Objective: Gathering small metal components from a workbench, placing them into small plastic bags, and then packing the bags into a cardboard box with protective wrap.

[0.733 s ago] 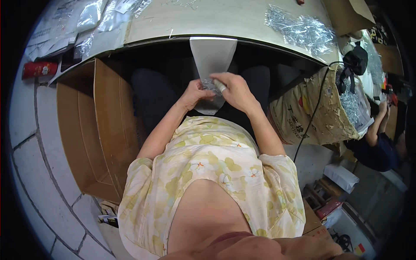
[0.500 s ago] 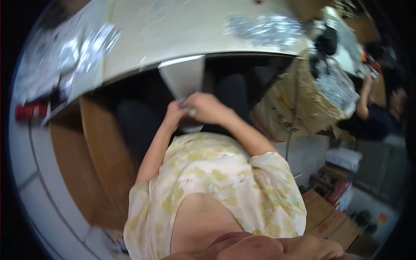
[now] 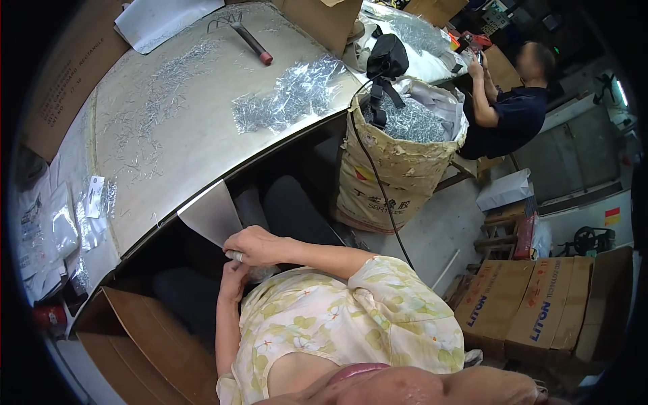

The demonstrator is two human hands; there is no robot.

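Note:
Close together over my lap, both my hands have their fingers closed. My right hand [image 3: 256, 246] lies on top and my left hand [image 3: 232, 282] is just below it; what is pinched between them is hidden. A whitish band [image 3: 235, 256] shows at the right fingers, and I cannot tell whether it is a wrap on a finger. Behind the hands a pale grey, flat chute-like piece [image 3: 210, 214] slopes down from the table edge towards them. Some clear plastic [image 3: 263, 273] shows under my right wrist.
Loose metal pins [image 3: 152, 101] and a heap of shiny pins [image 3: 287, 96] lie on the table [image 3: 202, 145], with a red-handled hand rake [image 3: 253, 46]. A sack [image 3: 385, 169] full of pins stands right. Cardboard boxes [image 3: 533, 304] and a co-worker [image 3: 516, 108] are beyond; an open carton [image 3: 145, 337] is left.
My view has swung to the right and up, so more of the table, the sack and the co-worker shows. My hands stay together by the chute-like piece, fingers still closed.

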